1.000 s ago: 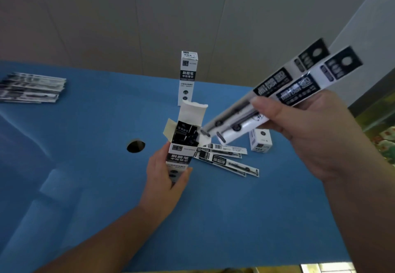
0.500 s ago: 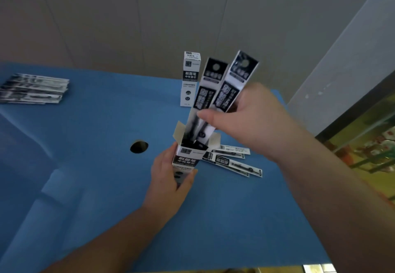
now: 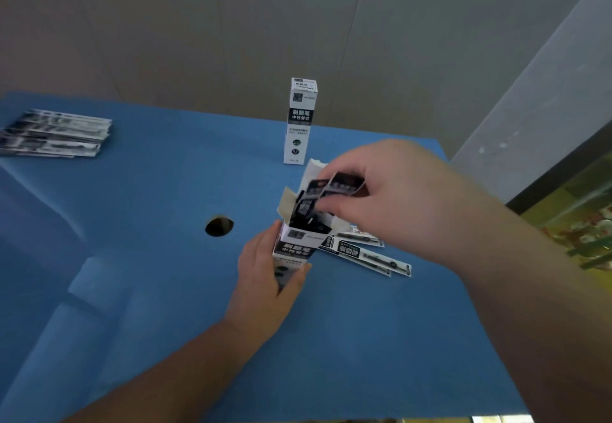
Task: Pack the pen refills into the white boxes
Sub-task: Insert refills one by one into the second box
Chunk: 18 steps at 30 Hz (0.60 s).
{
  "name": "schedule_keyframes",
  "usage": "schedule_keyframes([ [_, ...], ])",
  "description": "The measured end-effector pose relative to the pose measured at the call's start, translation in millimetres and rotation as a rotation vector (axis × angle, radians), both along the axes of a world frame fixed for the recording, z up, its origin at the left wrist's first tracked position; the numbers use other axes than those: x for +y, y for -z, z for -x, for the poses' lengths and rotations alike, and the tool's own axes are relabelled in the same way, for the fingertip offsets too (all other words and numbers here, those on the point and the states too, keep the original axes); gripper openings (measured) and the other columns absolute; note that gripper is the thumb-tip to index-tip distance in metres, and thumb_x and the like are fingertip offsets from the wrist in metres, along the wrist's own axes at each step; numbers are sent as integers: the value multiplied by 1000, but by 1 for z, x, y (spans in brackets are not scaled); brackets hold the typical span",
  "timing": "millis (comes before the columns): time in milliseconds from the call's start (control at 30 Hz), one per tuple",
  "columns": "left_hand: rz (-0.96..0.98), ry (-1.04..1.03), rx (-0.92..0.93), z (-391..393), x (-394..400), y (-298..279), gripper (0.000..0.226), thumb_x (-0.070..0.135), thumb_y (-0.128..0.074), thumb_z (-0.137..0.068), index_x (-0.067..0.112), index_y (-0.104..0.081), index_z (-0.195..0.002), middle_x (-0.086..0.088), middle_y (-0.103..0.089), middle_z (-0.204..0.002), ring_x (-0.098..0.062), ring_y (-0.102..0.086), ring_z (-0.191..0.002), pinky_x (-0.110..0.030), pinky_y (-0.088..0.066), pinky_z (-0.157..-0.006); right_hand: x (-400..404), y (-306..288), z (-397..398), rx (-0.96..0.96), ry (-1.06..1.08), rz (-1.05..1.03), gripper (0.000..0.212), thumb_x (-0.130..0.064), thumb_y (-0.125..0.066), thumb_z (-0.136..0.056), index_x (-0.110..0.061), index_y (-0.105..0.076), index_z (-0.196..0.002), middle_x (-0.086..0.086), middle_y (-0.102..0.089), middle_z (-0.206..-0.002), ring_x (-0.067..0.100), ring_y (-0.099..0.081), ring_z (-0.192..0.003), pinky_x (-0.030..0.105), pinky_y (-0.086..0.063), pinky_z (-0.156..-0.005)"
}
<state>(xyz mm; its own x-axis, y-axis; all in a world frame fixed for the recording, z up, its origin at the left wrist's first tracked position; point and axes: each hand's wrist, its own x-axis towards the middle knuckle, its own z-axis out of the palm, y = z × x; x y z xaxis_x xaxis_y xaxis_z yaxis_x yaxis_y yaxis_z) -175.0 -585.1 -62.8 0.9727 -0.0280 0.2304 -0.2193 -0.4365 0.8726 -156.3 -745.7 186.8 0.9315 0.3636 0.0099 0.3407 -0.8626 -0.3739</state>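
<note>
Blue table (image 3: pixel 331 340) fills the lower frame. Nearest: both forearms come in from the bottom edge, L from lower left, R from lower right.

L hand (image 3: pixel 265 287) grips the lower part of the open white box (image 3: pixel 294 250), thumb on the right face, fingers curled round the left side; box stands roughly upright on the table, tilted a little, top flaps spread open.

R hand (image 3: pixel 381 190) is above the box mouth, palm down, thumb and fingertips pinched on the tops of the pen refill packs (image 3: pixel 328 197). Packs are most of the way into the box, only the black header ends stick out. Pic is blurred here, so exact count of packs can't be told.

Just right of the box, partly under the R hand/wrist: loose refill packs (image 3: pixel 371 257) flat on the table, fanned out.

Left of the box, apart from it: round dark hole (image 3: pixel 219 226) in the tabletop.

Further back: closed white box (image 3: pixel 298 121) standing upright near the far edge.

Far left: stack of refill packs (image 3: pixel 56 134) lying flat. Behind all, grey panelled wall (image 3: pixel 231 25).
</note>
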Motion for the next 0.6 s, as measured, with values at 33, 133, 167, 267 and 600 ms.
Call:
schedule_keyframes([
  [33,2,-5,0,0,0,0,76,55,-59,-93,9,-45,-152,-1,-46,-142,-25,-43,-137,-56,-46,-111,3,1,-1,-7,-9,65,8,-36,-68,-90,-30,-73,-89,-12,-65,-74,4,-58,-71,25,-41,-57],
  [133,13,-6,4,1,-2,-2,76,53,-59,-92,7,-46,-151,-2,-46,-142,-27,-44,-137,-58,-47,-110,10,13,-4,3,1,194,10,-33,-65,-91,-29,-73,-90,-9,-64,-77,13,-60,-77,32,-51,-66],
  [167,7,-3,-3,1,-3,-2,75,52,-59,-92,6,-46,-150,-4,-47,-141,-28,-45,-136,-59,-46,-110,12,18,-5,15,5,213,11,-32,-63,-92,-29,-73,-91,-7,-65,-78,16,-61,-78,34,-53,-67],
  [267,-28,11,-32,2,-3,-2,72,49,-59,-93,6,-47,-150,-5,-50,-142,-28,-46,-134,-58,-46,-110,18,31,-6,42,-5,281,15,-28,-60,-92,-29,-74,-94,-4,-68,-80,21,-64,-79,35,-56,-67],
  [600,-41,5,-27,3,-4,-5,75,51,-57,-92,2,-50,-148,-11,-53,-142,-30,-46,-133,-57,-45,-111,26,33,-6,95,-66,459,23,-14,-52,-95,-24,-73,-92,-1,-61,-71,11,-51,-46,24,-43,-49],
])
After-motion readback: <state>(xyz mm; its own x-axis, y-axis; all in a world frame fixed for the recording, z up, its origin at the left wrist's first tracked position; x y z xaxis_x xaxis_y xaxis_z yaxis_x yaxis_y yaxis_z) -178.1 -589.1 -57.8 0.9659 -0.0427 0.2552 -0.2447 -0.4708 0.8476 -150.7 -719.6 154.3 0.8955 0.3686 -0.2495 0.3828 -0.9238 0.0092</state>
